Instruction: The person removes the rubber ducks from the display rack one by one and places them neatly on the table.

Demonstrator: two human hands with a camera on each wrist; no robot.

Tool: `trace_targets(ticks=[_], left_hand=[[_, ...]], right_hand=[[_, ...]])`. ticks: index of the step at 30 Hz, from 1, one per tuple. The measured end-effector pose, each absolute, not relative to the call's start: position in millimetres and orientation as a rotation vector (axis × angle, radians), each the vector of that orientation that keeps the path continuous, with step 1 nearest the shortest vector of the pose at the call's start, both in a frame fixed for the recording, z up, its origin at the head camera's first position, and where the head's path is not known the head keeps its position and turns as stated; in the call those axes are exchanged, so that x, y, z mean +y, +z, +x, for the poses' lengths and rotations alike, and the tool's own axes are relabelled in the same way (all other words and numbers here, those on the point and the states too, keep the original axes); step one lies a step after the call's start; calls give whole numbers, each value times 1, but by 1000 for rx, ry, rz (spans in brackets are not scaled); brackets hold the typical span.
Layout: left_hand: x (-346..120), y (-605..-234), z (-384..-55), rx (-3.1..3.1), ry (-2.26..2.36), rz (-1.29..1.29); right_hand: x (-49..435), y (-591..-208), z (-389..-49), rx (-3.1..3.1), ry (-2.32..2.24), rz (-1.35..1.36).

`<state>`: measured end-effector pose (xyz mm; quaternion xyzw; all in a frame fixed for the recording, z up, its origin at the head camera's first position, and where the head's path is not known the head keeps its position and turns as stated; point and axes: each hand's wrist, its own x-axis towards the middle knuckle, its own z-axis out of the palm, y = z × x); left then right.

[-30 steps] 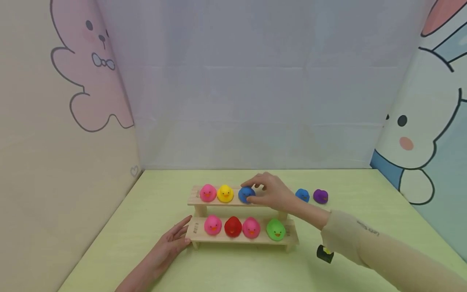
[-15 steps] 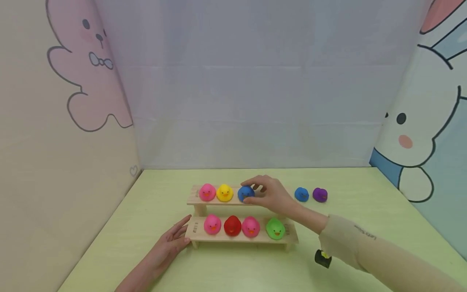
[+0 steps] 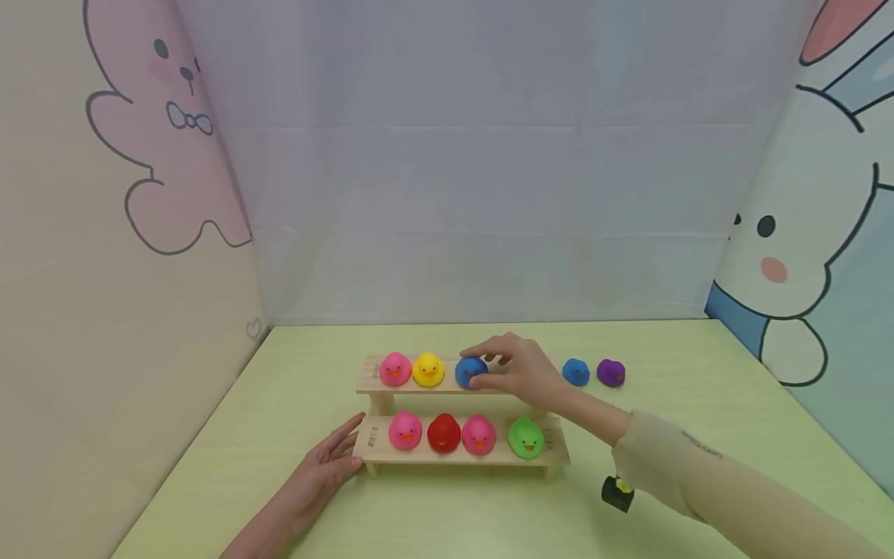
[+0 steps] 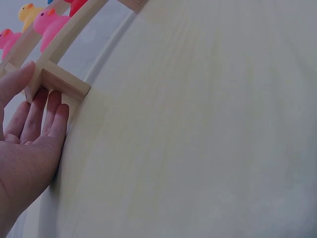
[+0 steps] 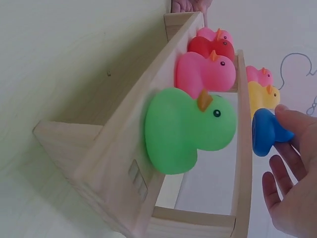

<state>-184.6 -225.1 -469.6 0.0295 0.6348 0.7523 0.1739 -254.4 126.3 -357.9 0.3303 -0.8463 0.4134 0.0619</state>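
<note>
A two-tier wooden rack (image 3: 457, 460) stands on the green table. On its upper shelf sit a pink duck (image 3: 395, 369), a yellow duck (image 3: 428, 369) and a blue duck (image 3: 469, 373). My right hand (image 3: 490, 365) pinches that blue duck (image 5: 265, 131) between thumb and fingers as it rests on the shelf. The lower shelf holds a pink duck (image 3: 405, 431), a red duck (image 3: 443, 433), another pink duck (image 3: 478, 435) and a green duck (image 3: 526, 438). At the rack's left end my left hand (image 3: 347, 449) lies flat, its straight fingers (image 4: 37, 116) against the leg (image 4: 62, 84).
A second blue duck (image 3: 576, 372) and a purple duck (image 3: 611, 373) sit on the table right of the rack. Cartoon-printed walls close in the left, back and right sides. A small black device (image 3: 618, 493) hangs under my right wrist.
</note>
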Motion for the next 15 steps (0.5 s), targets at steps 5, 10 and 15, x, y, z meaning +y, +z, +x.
trace_targets(ticks=[5,10,15], left_hand=[[-225,-471,-185,1798,2136,85],[-226,-471,-185,1804,2133,88],[-226,-470,-185,1798,2135,84]], right_hand=[[137,-353,-257,-2530,1281,1029],[149,-345,-260,-2513,1258,1002],[165,-336,-262,-2444,1227,949]])
